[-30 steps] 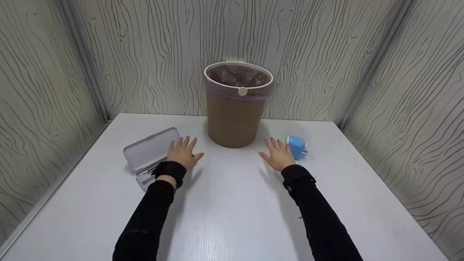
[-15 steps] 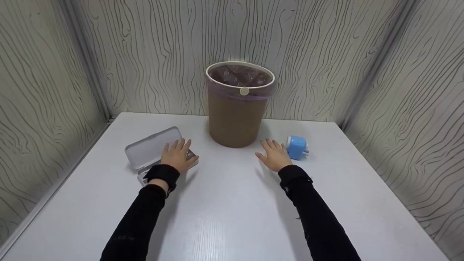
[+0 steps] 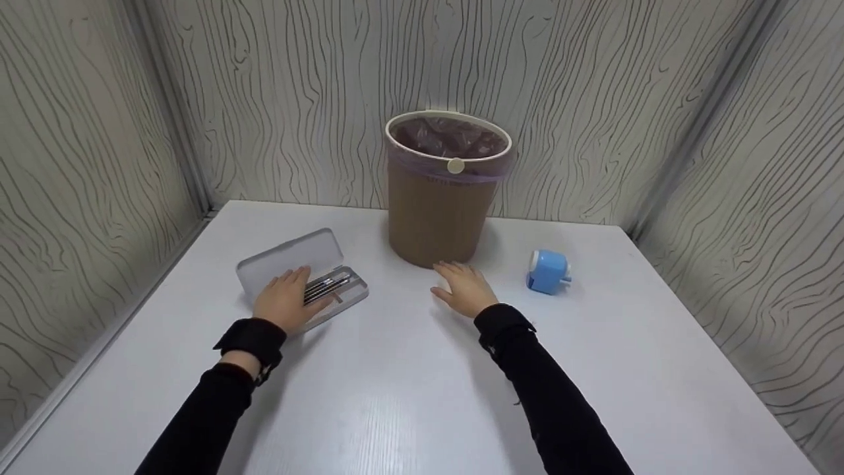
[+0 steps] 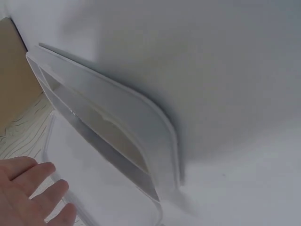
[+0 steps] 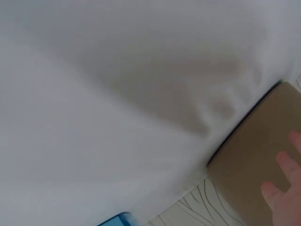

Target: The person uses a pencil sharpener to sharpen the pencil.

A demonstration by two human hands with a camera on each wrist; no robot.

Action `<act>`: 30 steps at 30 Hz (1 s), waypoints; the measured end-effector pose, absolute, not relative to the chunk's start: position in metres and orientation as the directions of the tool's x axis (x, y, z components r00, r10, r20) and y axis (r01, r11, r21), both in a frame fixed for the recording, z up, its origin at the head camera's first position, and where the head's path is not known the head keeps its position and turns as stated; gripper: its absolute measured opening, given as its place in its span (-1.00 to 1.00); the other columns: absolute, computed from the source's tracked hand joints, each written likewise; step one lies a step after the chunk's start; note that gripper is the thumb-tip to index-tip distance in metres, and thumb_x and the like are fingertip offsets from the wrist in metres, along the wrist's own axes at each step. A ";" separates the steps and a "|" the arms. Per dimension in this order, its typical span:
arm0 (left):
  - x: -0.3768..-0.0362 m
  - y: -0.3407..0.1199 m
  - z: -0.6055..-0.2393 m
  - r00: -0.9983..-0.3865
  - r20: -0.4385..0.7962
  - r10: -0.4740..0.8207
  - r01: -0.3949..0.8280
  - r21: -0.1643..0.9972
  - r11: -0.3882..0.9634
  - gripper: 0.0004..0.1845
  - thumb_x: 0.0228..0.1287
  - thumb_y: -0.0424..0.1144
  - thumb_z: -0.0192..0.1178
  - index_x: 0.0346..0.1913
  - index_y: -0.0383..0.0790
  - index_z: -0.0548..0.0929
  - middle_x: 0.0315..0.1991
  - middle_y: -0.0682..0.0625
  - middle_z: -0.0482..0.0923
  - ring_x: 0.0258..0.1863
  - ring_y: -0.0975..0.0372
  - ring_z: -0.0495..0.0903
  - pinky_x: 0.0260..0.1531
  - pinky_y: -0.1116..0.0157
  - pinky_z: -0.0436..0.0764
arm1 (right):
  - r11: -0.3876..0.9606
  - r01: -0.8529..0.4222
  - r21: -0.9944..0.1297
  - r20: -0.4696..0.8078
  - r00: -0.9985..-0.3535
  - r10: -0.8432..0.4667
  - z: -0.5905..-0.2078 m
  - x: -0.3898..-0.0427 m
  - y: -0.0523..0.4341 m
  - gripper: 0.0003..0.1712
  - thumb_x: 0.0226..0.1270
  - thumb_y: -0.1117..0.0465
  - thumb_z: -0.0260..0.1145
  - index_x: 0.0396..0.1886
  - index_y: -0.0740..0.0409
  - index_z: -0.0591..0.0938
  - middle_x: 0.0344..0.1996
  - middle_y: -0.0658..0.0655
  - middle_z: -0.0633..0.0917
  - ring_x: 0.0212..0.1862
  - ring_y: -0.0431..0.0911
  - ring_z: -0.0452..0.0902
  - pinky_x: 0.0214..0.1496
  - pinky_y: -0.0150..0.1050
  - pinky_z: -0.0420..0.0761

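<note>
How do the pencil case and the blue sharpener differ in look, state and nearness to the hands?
The pencil case is grey, flat and long; the blue sharpener is small and blocky. The pencil case lies open, lid back, dark pencils inside; the sharpener shows no opened part. The left hand rests on the pencil case, while the right hand lies apart from the sharpener, by the bin. Both sit on the white table.

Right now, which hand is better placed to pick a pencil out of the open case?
Left. The left hand already rests on the open case beside the pencils; the right hand lies near the bin.
</note>
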State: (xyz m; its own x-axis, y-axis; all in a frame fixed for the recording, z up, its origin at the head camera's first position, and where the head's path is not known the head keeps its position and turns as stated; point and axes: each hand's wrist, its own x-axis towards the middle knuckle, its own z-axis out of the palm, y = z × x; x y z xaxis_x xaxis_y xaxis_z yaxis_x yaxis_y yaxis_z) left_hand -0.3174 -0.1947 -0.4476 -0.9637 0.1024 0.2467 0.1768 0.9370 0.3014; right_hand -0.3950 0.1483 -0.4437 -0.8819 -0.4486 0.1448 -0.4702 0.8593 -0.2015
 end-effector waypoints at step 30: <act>-0.286 -0.234 -0.478 -0.967 0.250 0.059 0.144 0.338 0.930 -0.11 0.18 0.00 0.48 0.34 -0.61 0.41 0.29 -0.50 0.50 0.26 -0.28 0.56 0.25 -0.11 0.59 | 0.707 -0.704 -0.071 0.248 -0.699 -0.671 -0.462 -0.402 -0.016 -0.88 0.39 0.26 0.38 -0.21 0.08 0.82 -0.20 0.04 0.85 -0.12 -0.08 0.78 -0.04 -0.22 0.71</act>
State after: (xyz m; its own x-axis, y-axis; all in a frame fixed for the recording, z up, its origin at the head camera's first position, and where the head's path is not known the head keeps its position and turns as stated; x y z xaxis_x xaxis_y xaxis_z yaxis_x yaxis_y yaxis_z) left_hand -0.2856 -0.2342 -0.4782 -0.9666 0.0589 0.2495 0.1440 0.9300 0.3383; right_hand -0.4025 -0.0156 -0.4615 -0.6991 -0.6707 0.2477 -0.7035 0.7071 -0.0710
